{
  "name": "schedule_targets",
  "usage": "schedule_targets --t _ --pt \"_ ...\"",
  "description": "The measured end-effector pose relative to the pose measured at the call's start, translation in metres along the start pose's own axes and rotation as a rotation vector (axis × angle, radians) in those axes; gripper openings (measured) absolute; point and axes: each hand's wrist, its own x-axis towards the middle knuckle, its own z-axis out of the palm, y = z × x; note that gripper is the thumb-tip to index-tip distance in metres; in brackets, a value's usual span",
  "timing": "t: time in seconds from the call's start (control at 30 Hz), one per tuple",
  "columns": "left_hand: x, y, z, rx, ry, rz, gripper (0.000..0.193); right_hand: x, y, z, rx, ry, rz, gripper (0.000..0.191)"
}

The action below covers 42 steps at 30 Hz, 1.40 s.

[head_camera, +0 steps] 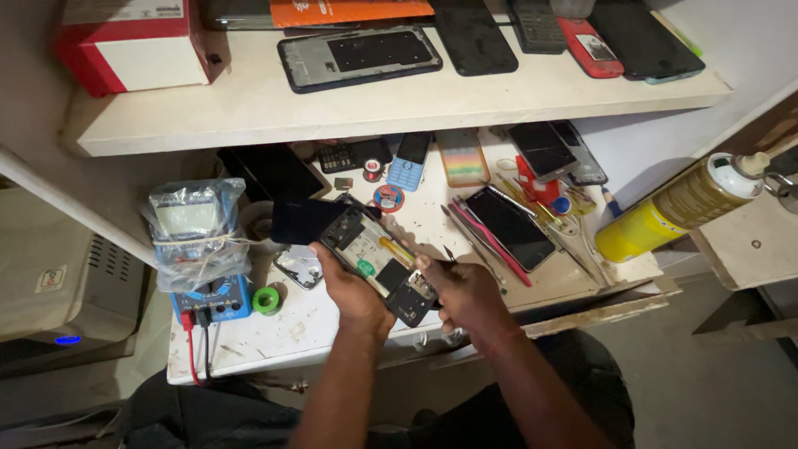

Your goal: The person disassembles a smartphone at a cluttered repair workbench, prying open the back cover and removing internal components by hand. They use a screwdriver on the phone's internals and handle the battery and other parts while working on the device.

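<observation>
Topping upper shelf (249,116): red-and-white box (133,41)

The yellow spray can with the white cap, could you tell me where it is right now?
In the head view the yellow spray can with the white cap lies tilted at the right end of the white workbench, beside the scattered hand tools.

I had just one view, from the camera worn on the head, so nothing was shared with a second one. It looked steeply down and forward over the counter (332,320), close enough that both forearms ran up from the bottom edge to mid-frame. A shelf (399,104) crossed the top of the picture, and floor showed at the lower right
</observation>
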Motion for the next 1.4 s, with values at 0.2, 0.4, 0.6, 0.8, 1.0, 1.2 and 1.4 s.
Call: schedule_targets --t 0.2,0.4,0.6,0.8,1.0,1.2,1.4 --pt "0.013 -0.010 -0.007 -0.067 0.036 0.135 0.079 0.013 -0.007 0.008 -0.014 0.068 0.021 0.056" --pt "0.022 -0.011 -0.011 -0.051 0.064 0.193 0.078 0.022 -0.012 0.021 0.019 0.124 0.039 0.062" --pt "0.027 -0.013 -0.010 -0.069 0.012 0.250 0.078 0.025 -0.019 0.029 0.148 0.137 -0.015 0.051" --pt "0.031 -0.015 -0.011 -0.035 0.106 0.291 0.079 0.027 -0.025 0.032 0.167 0.140 0.039 0.054" --pt "0.031 -0.017 -0.012 -0.042 0.219 0.233 0.083 0.029 -0.025 0.033 0.180 0.156 0.112 0.053" --pt "0.029 -0.024 -0.012 -0.065 0.072 0.309 0.083 0.031 -0.021 0.036 0.220 0.190 0.054 0.052" --pt "0.025 -0.016 -0.005 -0.032 0.056 0.362 0.081 0.029 -0.018 0.034 0.287 0.142 0.096 0.054"
